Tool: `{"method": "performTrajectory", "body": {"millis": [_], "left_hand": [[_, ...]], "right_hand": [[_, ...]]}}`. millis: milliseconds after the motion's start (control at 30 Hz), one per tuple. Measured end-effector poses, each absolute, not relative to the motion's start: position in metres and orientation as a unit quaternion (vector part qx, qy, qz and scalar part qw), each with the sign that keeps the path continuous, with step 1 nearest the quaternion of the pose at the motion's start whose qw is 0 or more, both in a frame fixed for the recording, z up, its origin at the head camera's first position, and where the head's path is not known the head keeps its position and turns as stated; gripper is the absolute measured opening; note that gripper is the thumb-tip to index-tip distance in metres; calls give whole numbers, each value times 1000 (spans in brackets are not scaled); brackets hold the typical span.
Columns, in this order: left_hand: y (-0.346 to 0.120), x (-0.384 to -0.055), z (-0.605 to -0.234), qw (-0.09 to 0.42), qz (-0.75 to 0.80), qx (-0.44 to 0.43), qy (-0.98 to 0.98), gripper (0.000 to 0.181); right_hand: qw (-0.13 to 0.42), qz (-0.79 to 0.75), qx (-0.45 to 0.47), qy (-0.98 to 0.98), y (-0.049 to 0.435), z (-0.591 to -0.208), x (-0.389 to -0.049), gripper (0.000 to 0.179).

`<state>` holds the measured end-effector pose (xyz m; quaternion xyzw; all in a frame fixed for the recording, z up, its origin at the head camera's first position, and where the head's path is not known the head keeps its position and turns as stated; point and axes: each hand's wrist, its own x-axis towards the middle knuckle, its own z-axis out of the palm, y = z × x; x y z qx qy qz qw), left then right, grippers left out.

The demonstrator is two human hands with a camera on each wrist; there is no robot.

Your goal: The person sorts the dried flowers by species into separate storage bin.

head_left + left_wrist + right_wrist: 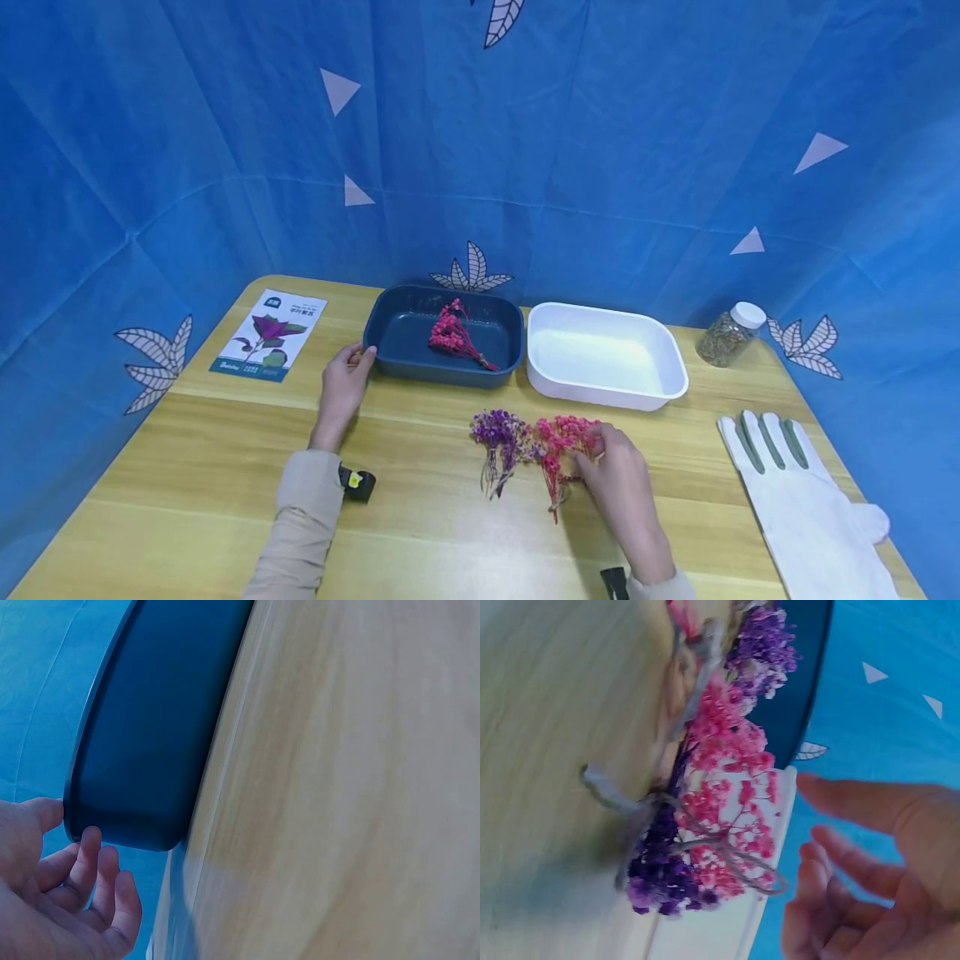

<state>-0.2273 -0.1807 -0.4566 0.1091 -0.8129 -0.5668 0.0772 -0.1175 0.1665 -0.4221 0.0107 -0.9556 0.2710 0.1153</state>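
Note:
My left hand [345,387] holds the left end of a dark blue tray [446,377], thumb at the rim and curled fingers against the end wall. A pink dried-flower bunch [453,333] lies in that tray. My right hand [618,475] hovers over another pink bunch [558,442] on the table; in the right wrist view its thumb and fingers stand apart, with nothing between them. Left of it lies a purple bunch [498,433]. Also in the right wrist view, a dark purple bunch [664,870] with a twine bow lies beside the pink; my hand mostly hides it in the head view.
A white tray [607,392] stands right of the dark blue one. Farther right are a white-lidded jar [727,337] of dried bits and white-and-green gloves [810,508]. A seed packet [270,335] lies at the left. Blue cloth [480,125] hangs behind the wooden table [420,517].

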Motion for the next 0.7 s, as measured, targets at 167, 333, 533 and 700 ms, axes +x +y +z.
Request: {"method": "performTrajectory", "body": {"millis": [167, 333, 533, 700], "left_hand": [[-181, -227, -455, 75, -566, 111, -814, 50], [-180, -227, -455, 72, -566, 113, -814, 49], [-181, -227, -454, 73, -567, 113, -812, 50], [-181, -227, -455, 71, -567, 118, -812, 50]], "right_hand": [[85, 280, 81, -953, 165, -430, -128, 33], [47, 297, 89, -950, 166, -439, -135, 33], [66, 290, 90, -951, 165, -441, -138, 26], [72, 285, 89, -952, 165, -441, -138, 20]]}}
